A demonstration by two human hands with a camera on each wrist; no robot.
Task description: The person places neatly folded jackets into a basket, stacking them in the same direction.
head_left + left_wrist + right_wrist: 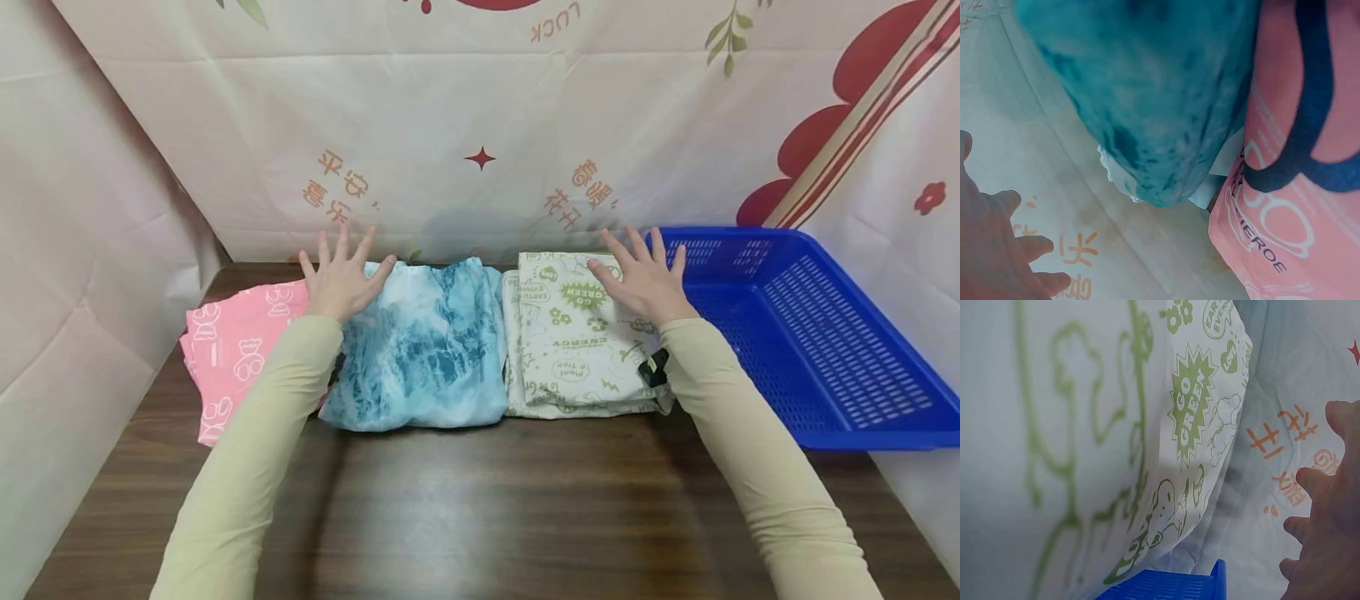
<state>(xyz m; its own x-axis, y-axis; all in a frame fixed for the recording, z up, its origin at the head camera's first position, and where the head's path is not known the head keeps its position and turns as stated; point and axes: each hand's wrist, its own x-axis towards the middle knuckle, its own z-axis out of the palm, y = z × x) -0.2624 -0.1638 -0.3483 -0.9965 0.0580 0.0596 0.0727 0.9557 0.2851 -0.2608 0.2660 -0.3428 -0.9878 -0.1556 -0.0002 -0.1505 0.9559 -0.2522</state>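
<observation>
Wave-print cloth (427,358): blue and white, folded, near the middle of the head view; take it as the hub of a clock with twelve toward the printed backdrop (465,100).
Pink cloth (243,350): folded, at nine o'clock, white outline drawings on it (the left wrist view also shows a thick dark blue shape printed there).
Green-printed cloth (570,375): white, folded in layers, at three o'clock, just beside the wave-print cloth; "GO GREEN" stands in a jagged burst.
Left hand (341,283): at ten o'clock, above the neighbouring edges of the pink and wave-print cloths; fingers and thumb spread, pointing to twelve; I cannot tell whether the palm touches fabric.
Right hand (645,283): at two o'clock, over the far right corner of the green-printed cloth; fingers spread and reaching toward twelve, contact unclear.
Blue plastic basket (723,233): farther out at three o'clock, slatted walls, its near-left part behind the right sleeve (742,442).
Black item (654,368): small, beside that sleeve's cuff, too unclear to name.
Wood-grain tabletop (465,517): under the cloths, bare toward six o'clock.
</observation>
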